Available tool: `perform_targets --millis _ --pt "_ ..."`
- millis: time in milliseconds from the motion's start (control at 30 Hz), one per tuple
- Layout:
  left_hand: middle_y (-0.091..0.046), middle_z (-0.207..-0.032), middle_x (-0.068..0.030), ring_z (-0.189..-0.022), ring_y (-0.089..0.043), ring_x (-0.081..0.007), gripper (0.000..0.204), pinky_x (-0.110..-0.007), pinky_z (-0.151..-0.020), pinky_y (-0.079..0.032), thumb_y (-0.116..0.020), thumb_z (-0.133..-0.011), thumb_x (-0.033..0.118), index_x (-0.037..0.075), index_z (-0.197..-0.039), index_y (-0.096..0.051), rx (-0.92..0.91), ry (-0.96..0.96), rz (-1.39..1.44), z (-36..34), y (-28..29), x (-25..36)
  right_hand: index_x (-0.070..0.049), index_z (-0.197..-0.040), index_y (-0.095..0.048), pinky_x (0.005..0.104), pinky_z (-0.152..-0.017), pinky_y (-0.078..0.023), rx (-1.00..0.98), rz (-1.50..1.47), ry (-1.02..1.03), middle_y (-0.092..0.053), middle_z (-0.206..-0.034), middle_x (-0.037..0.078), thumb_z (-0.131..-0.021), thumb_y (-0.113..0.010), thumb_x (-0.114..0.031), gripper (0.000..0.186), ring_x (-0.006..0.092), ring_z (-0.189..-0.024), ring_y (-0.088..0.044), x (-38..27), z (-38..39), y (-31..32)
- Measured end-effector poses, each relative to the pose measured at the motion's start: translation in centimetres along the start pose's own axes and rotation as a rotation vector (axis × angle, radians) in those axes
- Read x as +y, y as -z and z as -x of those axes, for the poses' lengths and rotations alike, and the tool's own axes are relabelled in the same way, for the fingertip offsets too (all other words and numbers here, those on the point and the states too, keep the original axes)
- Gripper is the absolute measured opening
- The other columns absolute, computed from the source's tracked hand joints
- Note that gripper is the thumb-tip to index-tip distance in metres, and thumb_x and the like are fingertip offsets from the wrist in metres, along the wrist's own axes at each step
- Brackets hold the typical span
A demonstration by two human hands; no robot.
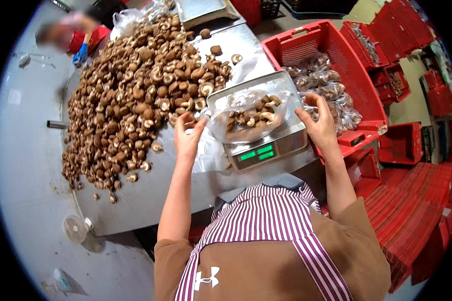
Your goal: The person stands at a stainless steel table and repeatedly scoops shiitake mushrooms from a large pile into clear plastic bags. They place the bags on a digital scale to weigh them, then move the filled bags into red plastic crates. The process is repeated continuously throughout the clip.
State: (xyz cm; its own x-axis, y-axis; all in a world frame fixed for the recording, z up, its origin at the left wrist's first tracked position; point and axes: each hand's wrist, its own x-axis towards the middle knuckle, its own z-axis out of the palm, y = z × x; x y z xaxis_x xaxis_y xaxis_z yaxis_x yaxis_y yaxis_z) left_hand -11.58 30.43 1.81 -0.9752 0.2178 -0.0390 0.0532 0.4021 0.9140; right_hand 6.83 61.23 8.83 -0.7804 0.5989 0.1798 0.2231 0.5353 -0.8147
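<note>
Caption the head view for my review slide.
Left hand and right hand flank a clear bag of mushrooms on a scale, beside a mushroom heap and red crate.

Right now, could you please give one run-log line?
digital scale: lit, bearing clear bag of shiitake mushrooms | left hand: open, left side | right hand: open, right side
</note>
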Motion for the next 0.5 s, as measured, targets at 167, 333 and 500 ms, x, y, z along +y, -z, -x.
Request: perform_targets --millis 167,333,500 --pt "-0.066 -0.08 -0.0037 -0.075 -0.059 -0.0137 0.041 -0.029 -0.072 -0.048 -0.078 -0.078 0.037 0.0 -0.092 -0.067 -0.062 0.008 -0.312 0.2 -2.5 2.2 0.002 -0.1 -0.06 0.0407 -0.083 -0.047 -0.127 0.276 -0.029 -0.062 -0.099 0.017 -0.079 -0.075 -0.042 0.051 0.0308 -0.098 -0.06 -2.2 -1.8 -2.6" --pt "-0.067 -0.077 -0.0027 -0.074 -0.06 -0.0081 0.013 -0.024 -0.068 -0.046 -0.064 -0.089 0.011 -0.002 -0.087 -0.067 -0.166 -0.034 0.406 0.3 -5.2 5.6 0.002 -0.081 -0.061 0.0291 -0.064 -0.045 -0.057 -0.31 -0.029 -0.062 -0.073 0.004 -0.091 -0.064 -0.021 0.025 0.0126 -0.067 -0.054 0.0 -3.7 -5.3" --pt "-0.067 -0.081 -0.0034 -0.078 -0.06 -0.0094 0.01 -0.024 -0.077 -0.045 -0.059 -0.093 0.009 0.002 -0.087 -0.063 -0.237 -0.078 0.528 3.3 -2.1 11.4 0.0 -0.083 -0.063 0.0235 -0.067 -0.043 -0.131 -0.454 0.0 -0.061 -0.076 -0.001 -0.096 -0.058 -0.014 0.019 0.005 -0.075 -0.051 -4.3 -0.9 -3.4"
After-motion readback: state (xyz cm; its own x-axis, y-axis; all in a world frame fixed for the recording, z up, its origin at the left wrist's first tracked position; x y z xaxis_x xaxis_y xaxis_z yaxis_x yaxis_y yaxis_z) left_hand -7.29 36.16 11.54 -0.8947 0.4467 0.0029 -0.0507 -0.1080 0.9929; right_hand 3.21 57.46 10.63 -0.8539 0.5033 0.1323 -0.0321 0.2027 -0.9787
